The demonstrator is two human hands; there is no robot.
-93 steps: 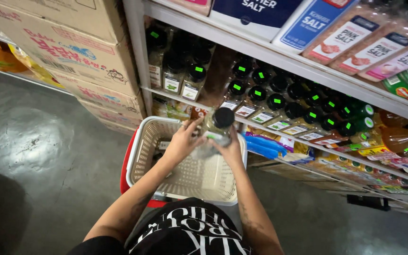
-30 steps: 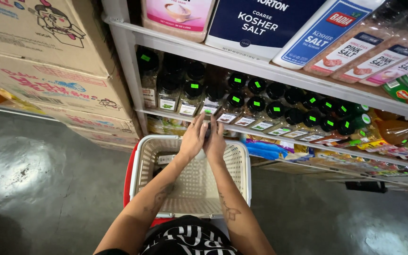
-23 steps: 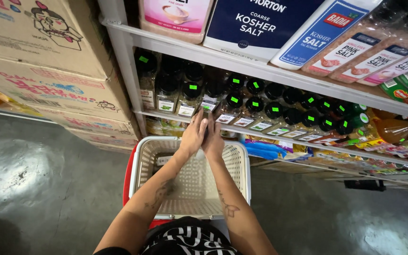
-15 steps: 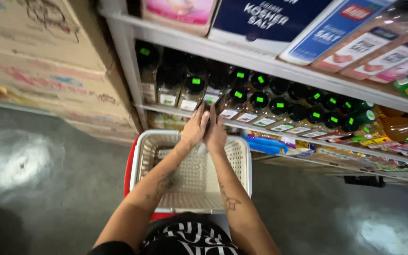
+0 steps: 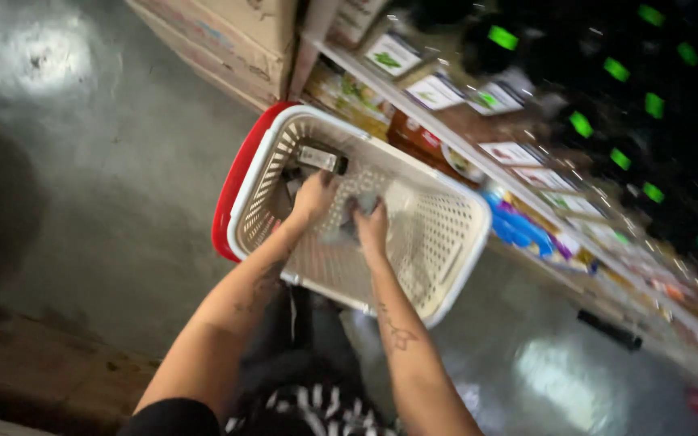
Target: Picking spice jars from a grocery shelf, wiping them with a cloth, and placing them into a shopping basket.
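Observation:
Both my hands are down inside a white perforated shopping basket [image 5: 454, 258] with a red rim, which stands on the floor in front of me. My left hand [image 5: 313, 199] and my right hand [image 5: 372, 226] close from either side on a small greyish bottle [image 5: 359, 202], which is blurred by motion. Another small bottle [image 5: 321, 159] with a dark cap lies on its side in the basket's far left corner, just beyond my left hand.
A shelf unit [image 5: 478, 149] runs along the right, with dark bottles with green labels [image 5: 648, 105] above and price tags on its edge. Colourful packets [image 5: 523, 230] fill the lowest shelf. Cardboard boxes [image 5: 228, 40] stand at the top left on the grey concrete floor [image 5: 107, 186].
My hands have come down from the shelf of dark bottles into the basket, carrying a bottle. The view has swung downward and tilted.

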